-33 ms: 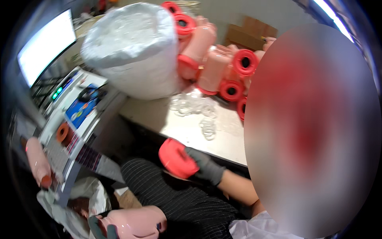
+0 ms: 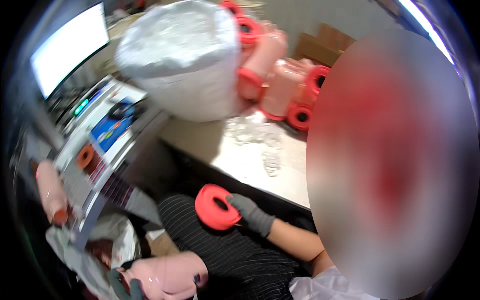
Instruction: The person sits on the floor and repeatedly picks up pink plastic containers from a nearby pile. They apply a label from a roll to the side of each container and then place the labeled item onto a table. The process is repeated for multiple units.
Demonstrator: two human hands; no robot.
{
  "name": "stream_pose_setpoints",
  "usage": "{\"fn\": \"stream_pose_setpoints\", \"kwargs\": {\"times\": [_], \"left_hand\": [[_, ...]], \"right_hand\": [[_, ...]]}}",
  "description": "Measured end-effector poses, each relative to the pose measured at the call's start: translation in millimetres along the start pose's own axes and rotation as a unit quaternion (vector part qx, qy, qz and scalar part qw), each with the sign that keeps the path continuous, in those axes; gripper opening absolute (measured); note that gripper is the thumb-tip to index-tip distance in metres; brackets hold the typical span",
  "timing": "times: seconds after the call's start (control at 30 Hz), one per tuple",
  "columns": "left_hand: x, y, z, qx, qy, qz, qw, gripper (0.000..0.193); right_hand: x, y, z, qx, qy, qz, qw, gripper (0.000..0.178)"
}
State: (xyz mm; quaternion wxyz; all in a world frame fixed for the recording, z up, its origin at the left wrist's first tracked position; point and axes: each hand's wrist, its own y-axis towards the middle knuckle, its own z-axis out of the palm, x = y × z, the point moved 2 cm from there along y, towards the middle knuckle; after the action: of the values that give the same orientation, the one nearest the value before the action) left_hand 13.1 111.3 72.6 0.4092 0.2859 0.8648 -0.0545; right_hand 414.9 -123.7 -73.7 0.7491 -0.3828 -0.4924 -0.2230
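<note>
In my gloved right hand (image 2: 252,215) is a red ring-shaped cap (image 2: 204,209) with a dark centre hole, gripped by its right edge above the striped trousers. At the lower left, my gloved left hand (image 2: 131,290) wraps round the narrower end of a pink bottle-shaped plastic body (image 2: 167,274). That body lies on its side, its wide end facing right, with a small dark mark near it. The cap and the pink body are apart.
A white table (image 2: 240,162) carries clear rings (image 2: 252,131), a large white sack (image 2: 190,90) and several pink cylinders (image 2: 280,90) with red caps. Leftward are a monitor (image 2: 70,50), another pink bottle-shaped body (image 2: 51,190) and a plastic bag (image 2: 122,232). A blurred oval hides the right side.
The red cap in my right hand has turned, so its ring face and hole now show. The table and its contents have shifted right in view. My left hand keeps its grip.
</note>
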Motion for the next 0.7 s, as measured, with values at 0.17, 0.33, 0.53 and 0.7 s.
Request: {"fn": "stream_pose_setpoints", "kwargs": {"times": [0.17, 0.33, 0.53, 0.7], "left_hand": [[55, -51, -15, -0.271, -0.284, -0.090, 0.915, 0.046], [65, -56, 32, -0.269, -0.268, -0.104, 0.919, 0.041], [63, -59, 76, -0.216, -0.324, -0.158, 0.907, 0.041], [74, -67, 93, -0.135, -0.311, -0.138, 0.930, 0.033]], "right_hand": [[7, -26, 77, -0.074, -0.403, -0.433, 0.803, 0.042], [-5, -47, 96, 0.023, -0.469, -0.391, 0.791, 0.058], [88, -31, 138, 0.100, -0.206, -0.378, 0.897, 0.044], [93, -59, 158, 0.198, -0.276, -0.492, 0.802, 0.064]]}}
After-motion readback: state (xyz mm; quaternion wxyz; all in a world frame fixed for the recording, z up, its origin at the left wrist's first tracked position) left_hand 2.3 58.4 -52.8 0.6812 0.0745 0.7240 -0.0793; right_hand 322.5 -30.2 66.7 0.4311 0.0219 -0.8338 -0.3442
